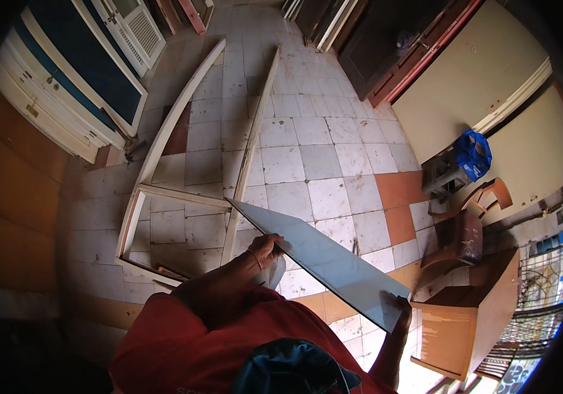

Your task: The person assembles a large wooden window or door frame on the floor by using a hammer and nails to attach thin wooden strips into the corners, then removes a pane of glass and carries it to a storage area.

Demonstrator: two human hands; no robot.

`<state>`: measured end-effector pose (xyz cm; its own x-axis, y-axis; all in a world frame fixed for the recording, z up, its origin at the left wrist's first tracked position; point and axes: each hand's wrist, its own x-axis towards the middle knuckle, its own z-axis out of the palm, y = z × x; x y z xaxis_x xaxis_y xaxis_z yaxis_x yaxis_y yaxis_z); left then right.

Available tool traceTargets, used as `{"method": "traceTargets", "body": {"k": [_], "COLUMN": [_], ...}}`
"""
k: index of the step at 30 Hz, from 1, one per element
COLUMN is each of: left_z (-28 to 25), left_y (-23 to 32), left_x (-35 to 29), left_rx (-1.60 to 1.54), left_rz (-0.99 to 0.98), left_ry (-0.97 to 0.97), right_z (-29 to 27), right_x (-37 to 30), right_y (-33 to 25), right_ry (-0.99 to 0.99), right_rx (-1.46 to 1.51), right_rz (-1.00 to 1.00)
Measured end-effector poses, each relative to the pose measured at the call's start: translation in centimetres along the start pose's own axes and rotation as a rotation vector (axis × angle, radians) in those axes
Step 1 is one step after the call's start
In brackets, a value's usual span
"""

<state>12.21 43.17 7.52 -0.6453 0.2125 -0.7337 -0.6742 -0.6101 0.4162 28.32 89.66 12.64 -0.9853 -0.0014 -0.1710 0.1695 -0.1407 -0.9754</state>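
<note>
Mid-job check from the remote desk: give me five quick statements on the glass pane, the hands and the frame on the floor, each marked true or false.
1. Both hands hold the glass pane. True: the left hand grips one long edge, the right hand the lower end.
2. The pane lies flat on the tiles. False: it is held up above the floor.
3. A pale wooden frame lies on the tiled floor. True.
4. The pane is already seated in that frame. False: it is apart from the frame, in the hands.
5. The blue bag sits on the wooden chair. False: it rests on a small stool beyond the chair.
</note>
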Motion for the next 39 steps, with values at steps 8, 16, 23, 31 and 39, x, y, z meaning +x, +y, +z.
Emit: {"method": "traceTargets", "body": {"k": [8,16,23,31,39], "left_z": [5.0,11.8,17.1,24.4,27.9], "left_y": [12.1,29.0,43.2,57.1,71.2], "left_x": [17.5,30.9,46.4,60.6,71.2], "left_rx": [-0.210,-0.251,-0.276,-0.461,-0.684], "left_rz": [-0.019,-0.069,0.018,0.050,0.158], "left_ry": [-0.048,-0.093,-0.094,0.017,-0.007], "right_z": [4.4,10.7,11.1,9.0,20.5], "right_x": [23.2,44.9,68.9,101.8,130.6], "right_y": [-7.8,-16.9,-18.5,-21.5,-32.3], "right_ry": [0.404,0.391,0.290,0.040,-0.014], "right_rx": [0.513,0.127,0.177,0.391,0.305], "right_rz": [0.084,-0.043,-0.080,-0.075,0.232]}}
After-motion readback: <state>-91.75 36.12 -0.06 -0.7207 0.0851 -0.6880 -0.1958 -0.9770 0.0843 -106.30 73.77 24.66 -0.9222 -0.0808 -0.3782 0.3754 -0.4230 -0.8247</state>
